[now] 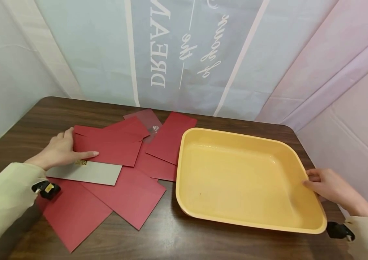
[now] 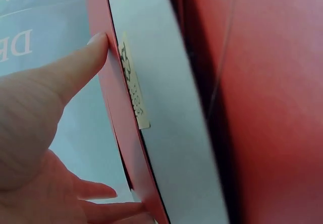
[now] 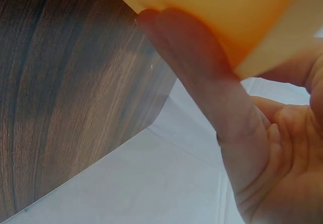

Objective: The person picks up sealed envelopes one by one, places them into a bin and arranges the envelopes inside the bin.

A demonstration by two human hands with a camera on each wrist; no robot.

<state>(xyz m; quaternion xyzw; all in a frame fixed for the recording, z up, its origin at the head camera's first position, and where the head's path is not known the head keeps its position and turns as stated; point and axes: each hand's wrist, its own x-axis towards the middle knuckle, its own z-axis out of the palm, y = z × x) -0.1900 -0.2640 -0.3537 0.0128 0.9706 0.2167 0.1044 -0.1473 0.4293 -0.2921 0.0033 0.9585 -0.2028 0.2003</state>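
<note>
At the left, my left hand holds the left end of a red envelope, its thumb lying over the paper. In the left wrist view the thumb presses near the envelope's edge, with other fingers lower down. Just below that envelope lies a pale grey envelope with a gold mark. My right hand grips the right rim of a yellow plastic tray, thumb inside the wall. Up close in the right wrist view, fingers lie against the tray's outside. The tray looks slightly tilted.
More red envelopes overlap on the brown wooden table: one at the front left, one in the middle, one beside the tray. A darker red envelope lies behind. A printed cloth hangs at the back.
</note>
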